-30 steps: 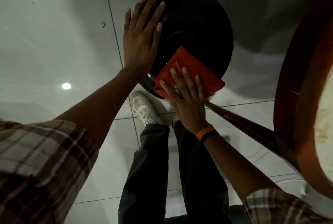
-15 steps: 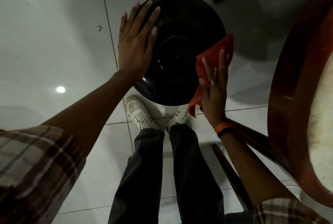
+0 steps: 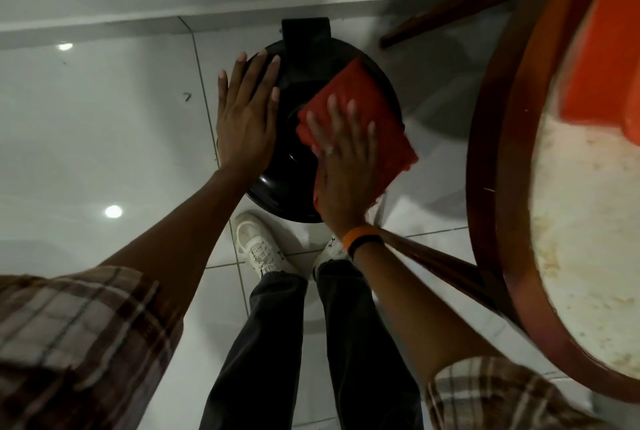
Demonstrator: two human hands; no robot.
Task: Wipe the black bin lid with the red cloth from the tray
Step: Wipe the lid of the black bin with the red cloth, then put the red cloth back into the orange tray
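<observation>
Lid point(image 3: 277, 166): black, round, glossy, shallow dish in the centre, flat hinge tab at the far edge. It sits on the bin on the floor, by the wall, just in front of the person's shoes point(image 3: 259, 246).

Cloth point(image 3: 363, 100): red, folded to a rough square, soft nap, fuzzy edges. It lies on the right half of the lid, one corner hanging past the rim.

Right hand point(image 3: 346, 166): flat, fingers spread, palm pressing the cloth down; not gripping, just pinning it w/ pressure. Left hand point(image 3: 244, 118): also flat & open, resting on the lid's left side, holding nothing, prob. steadying it.

To do the step well: keep the palm flat so the whole fold bears on the surface. Work in overlapping arcs, follow the curve into the centre dip & round the rim. Shift the left hand to reach the part under it. Gloss shows streaks, so finish w/ a clean face of the fold.

Around: pale shiny floor tiles point(image 3: 104, 135) w/ light glare; to the right a round wooden worktop point(image 3: 485, 152), dark red-brown rim, worn pale top, something orange on it, poss. the tray.
</observation>
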